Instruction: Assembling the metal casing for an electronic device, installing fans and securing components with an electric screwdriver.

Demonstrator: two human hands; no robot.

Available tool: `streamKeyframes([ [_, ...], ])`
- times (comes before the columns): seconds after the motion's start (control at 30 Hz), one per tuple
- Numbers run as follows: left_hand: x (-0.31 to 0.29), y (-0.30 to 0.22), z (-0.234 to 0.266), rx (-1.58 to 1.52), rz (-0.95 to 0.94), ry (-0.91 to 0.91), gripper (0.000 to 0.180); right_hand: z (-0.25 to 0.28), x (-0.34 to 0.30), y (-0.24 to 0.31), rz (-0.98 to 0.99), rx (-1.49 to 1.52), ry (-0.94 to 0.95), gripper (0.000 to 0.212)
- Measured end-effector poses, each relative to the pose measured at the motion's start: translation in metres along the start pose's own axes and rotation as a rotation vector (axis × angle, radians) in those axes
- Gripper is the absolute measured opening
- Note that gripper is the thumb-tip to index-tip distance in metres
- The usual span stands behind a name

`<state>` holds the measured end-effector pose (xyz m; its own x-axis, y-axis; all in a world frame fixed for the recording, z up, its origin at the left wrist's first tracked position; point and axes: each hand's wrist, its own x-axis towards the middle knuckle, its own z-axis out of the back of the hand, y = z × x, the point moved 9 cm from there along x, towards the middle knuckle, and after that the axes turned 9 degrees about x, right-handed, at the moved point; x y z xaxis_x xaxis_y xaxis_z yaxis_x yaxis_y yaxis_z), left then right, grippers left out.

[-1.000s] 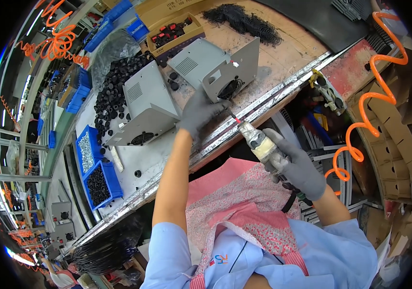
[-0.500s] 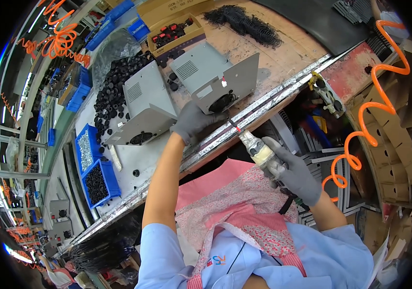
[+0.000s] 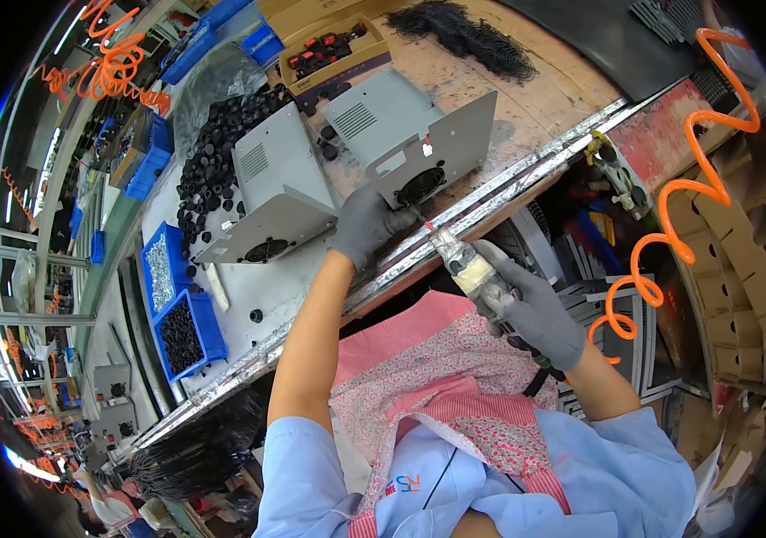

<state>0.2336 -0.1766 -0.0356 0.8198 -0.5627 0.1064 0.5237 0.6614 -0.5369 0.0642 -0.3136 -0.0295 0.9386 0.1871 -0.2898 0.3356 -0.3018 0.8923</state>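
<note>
My right hand (image 3: pixel 535 309), in a grey glove, is wrapped round a power screwdriver (image 3: pixel 481 280) with a pale taped body. Its thin bit points up and left toward the lower corner of a grey sheet-metal housing (image 3: pixel 441 148), which has a round black fan grille (image 3: pixel 420 184). Beside that corner is my gloved left hand (image 3: pixel 367 229), its fingers closed and pointing at the bit's tip; anything pinched in them is too small to make out. A second grey housing (image 3: pixel 289 211) with a fan grille stands just left of my left hand.
Loose black caps (image 3: pixel 208 170) lie heaped left of the housings. Two blue bins hold silvery screws (image 3: pixel 160 273) and black screws (image 3: pixel 183 345). Behind stands a cardboard box (image 3: pixel 338 70) with red-and-black parts. An orange coiled hose (image 3: pixel 670 242) hangs at right, near another tool (image 3: pixel 618 175).
My right hand has brought the screwdriver slightly left and up, its tip nearer my left fingers and the housing's corner. The bench has shifted a little in view.
</note>
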Motion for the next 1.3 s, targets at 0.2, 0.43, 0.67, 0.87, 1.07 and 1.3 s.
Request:
streamKeyframes([
  [0.2, 0.000, -0.008, 0.005, 0.020, -0.023, 0.002, 0.047, -0.003, 0.008, 0.006, 0.059, -0.021, -0.035, 0.056],
  [0.43, -0.001, 0.009, -0.005, 0.031, 0.115, 0.057, 0.043, -0.022, 0.005, 0.003, -0.131, 0.288, 0.047, 0.063],
  [0.67, -0.006, 0.005, 0.002, 0.044, 0.170, 0.031, 0.046, -0.041, -0.001, -0.002, -0.214, 0.594, 0.089, 0.067],
  [0.87, -0.023, -0.005, 0.008, 0.131, 0.201, -0.042, 0.047, -0.043, -0.005, 0.006, -0.170, 0.540, 0.096, 0.064],
  [1.07, -0.065, 0.041, -0.019, -1.599, 0.624, -0.170, 0.032, -0.023, -0.018, -0.007, -0.141, 0.176, -0.034, 0.061],
  [1.3, -0.084, 0.003, -0.032, -2.013, 0.439, -0.090, 0.035, -0.019, -0.018, -0.020, -0.063, 0.010, -0.012, 0.057],
])
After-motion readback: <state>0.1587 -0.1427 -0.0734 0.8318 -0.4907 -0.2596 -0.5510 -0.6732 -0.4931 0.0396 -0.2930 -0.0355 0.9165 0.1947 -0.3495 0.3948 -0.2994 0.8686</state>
